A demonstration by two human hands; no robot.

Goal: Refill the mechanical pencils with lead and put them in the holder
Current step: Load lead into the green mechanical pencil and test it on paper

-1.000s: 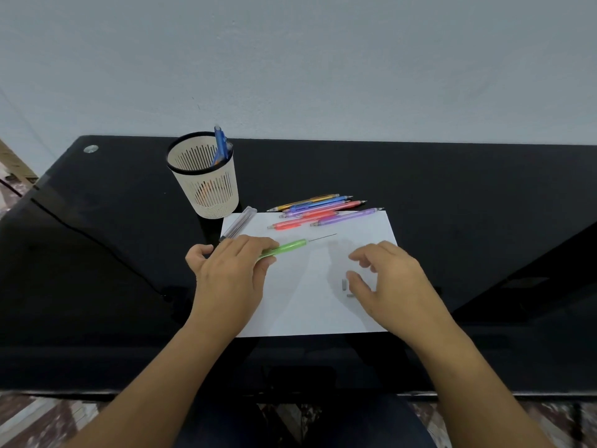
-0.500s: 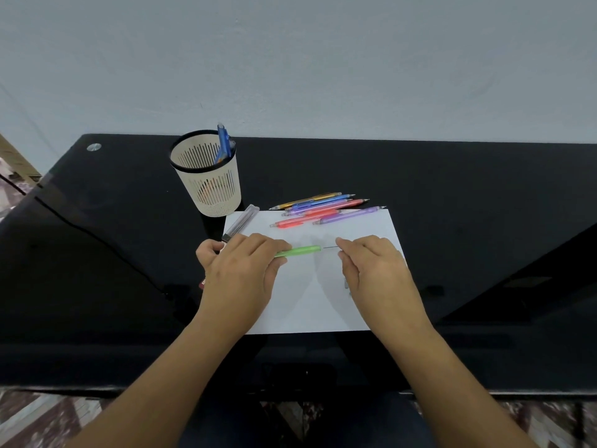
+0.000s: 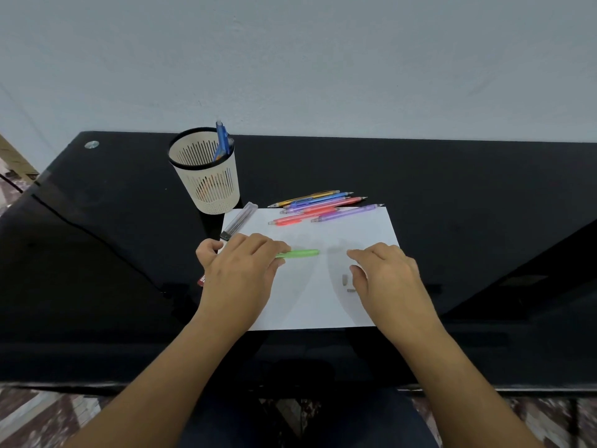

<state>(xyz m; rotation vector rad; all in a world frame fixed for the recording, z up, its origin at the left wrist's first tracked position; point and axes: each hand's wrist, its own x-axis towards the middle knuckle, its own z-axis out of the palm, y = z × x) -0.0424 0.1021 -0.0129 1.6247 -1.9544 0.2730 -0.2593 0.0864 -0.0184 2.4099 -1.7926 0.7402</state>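
My left hand (image 3: pixel 240 270) grips a green mechanical pencil (image 3: pixel 302 253) over the white paper sheet (image 3: pixel 310 295), its free end pointing right. No lead sticks out of that end. My right hand (image 3: pixel 384 273) hovers with relaxed fingers to the right of the pencil, holding nothing, close to two small grey pencil parts (image 3: pixel 346 282) lying on the paper. Several coloured pencils (image 3: pixel 318 206) lie at the paper's far edge. A clear lead case (image 3: pixel 239 220) lies by the paper's far left corner. The cream mesh holder (image 3: pixel 206 176) stands behind it with a blue pencil (image 3: pixel 221 144) inside.
The black glass desk (image 3: pixel 452 205) reaches back to a pale wall. A small red item (image 3: pixel 202 281) peeks out beside my left wrist. A metal stud (image 3: pixel 91 144) sits at the desk's far left corner. Patterned floor tiles (image 3: pixel 38 415) show below the desk's front edge.
The lead that stuck out of the green pencil is gone from sight. My right hand pinched it at the pencil's end, then drew back to the right near the small grey parts.
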